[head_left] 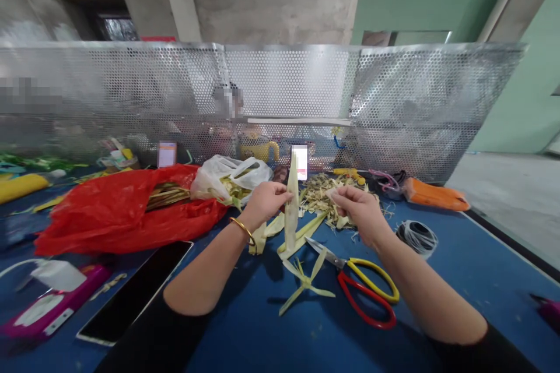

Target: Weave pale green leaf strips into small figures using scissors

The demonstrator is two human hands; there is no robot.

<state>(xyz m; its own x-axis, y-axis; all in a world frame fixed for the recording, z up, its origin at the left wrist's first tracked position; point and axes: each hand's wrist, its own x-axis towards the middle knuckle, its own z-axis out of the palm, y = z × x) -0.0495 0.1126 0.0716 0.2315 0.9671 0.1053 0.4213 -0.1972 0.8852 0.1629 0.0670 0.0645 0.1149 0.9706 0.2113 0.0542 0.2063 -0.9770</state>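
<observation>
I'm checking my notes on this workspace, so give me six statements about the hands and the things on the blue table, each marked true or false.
1. The left hand holds a long, pale, leaf-like strip upright. True.
2. The right hand grips the red-and-yellow-handled metal scissors. False: the scissors lie on the blue table.
3. A pale green, star-shaped piece lies left of the scissors' handles. True.
4. The translucent white plastic bag lies right of the dry, straw-coloured shreds. False: the bag lies left of the shreds.
5. The gold-coloured bangle circles the right wrist. False: the bangle circles the left.
6. An orange plastic packet lies right of the shreds. True.
</observation>
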